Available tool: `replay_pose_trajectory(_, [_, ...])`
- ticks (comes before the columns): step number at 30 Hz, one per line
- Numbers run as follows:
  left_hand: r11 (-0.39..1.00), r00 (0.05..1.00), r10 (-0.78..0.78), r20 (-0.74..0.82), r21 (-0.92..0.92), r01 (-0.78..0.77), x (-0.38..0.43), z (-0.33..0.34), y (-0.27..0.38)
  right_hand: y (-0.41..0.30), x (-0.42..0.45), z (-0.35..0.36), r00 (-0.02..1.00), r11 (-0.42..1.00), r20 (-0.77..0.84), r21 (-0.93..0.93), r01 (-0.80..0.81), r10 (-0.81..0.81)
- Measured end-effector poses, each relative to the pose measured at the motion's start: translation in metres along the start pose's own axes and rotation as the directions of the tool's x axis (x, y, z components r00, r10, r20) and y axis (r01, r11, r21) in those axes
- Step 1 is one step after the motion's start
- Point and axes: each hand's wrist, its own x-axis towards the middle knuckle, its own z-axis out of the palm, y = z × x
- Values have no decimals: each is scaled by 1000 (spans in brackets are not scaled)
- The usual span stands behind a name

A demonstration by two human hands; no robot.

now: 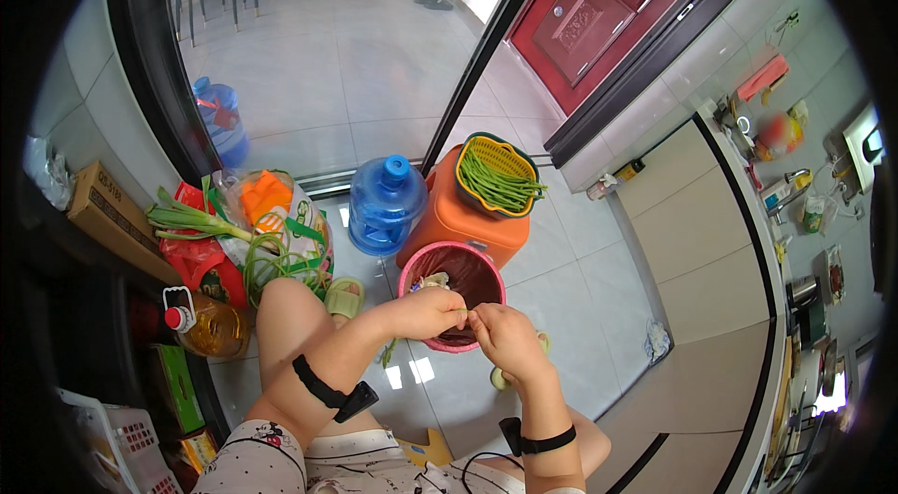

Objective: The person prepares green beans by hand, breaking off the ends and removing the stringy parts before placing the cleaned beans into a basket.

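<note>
Above the front part of a pink trash bin (pixel 407 262) with a dark liner, my left hand (pixel 429 312) and my right hand (pixel 506 336) meet at the fingertips. Both pinch a small piece of green bean (pixel 463 311), mostly covered by the fingers. Some light-coloured scraps (pixel 431 281) lie inside the bin. Behind it, an orange plastic stool or box (pixel 449 213) bears a yellow and dark green basket (pixel 484 147) of long green beans (pixel 494 182). A bit of green stalk (pixel 389 351) shows below my left forearm.
A blue water jug (pixel 387 206) stands left of the orange box. Grocery bags (pixel 302 231) with leeks or scallions (pixel 203 220), an oil bottle (pixel 214 325) and a cardboard box (pixel 116 213) are at the left. Cabinets (pixel 701 234) line the right side; a glass door frame (pixel 484 52) stands ahead.
</note>
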Motion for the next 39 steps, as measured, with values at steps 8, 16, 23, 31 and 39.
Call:
replay_pose_trajectory(8, [923,989,28,-142,383,29,10,15,3,16,-10,36,930,950,-207,131,-282,305])
replay_pose_trajectory(16, [762,943,95,-320,633,138,31,40,-13,41,0,78,759,720,-208,538,-438,617])
replay_pose_trajectory(23, [873,912,127,-390,481,84,33,36,20,51,12,76,488,-158,257,959,-236,834])
replay_pose_trajectory(31, [856,912,130,-389,-420,-301,20,-17,21,72,-8,107,546,293,108,749,-594,831])
replay_pose_trajectory(39, [177,972,182,-151,-967,-183,-2,-23,35,29,-3,152,497,-383,828,561,-734,260])
